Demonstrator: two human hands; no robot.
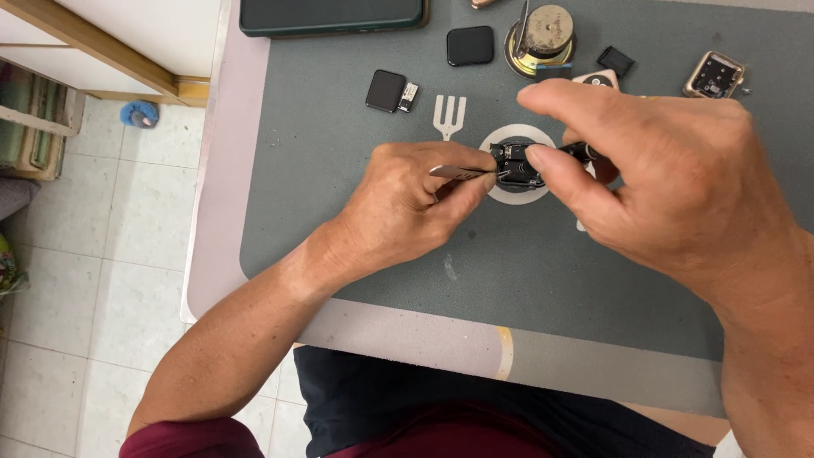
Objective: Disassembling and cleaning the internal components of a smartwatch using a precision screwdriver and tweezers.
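My left hand grips slim metal tweezers, their tips pointing right into a small black watch body. The watch body rests on a round white-rimmed holder on the grey work mat. My right hand comes from the right, thumb and forefinger pinching the watch body's right side. Part of the holder and a dark piece under my right hand are hidden.
On the mat behind lie a white fork-shaped tool, two small black square screens, a round brass-coloured part, a small open metal case and a dark phone. The table's edge runs along the left, with tiled floor beyond.
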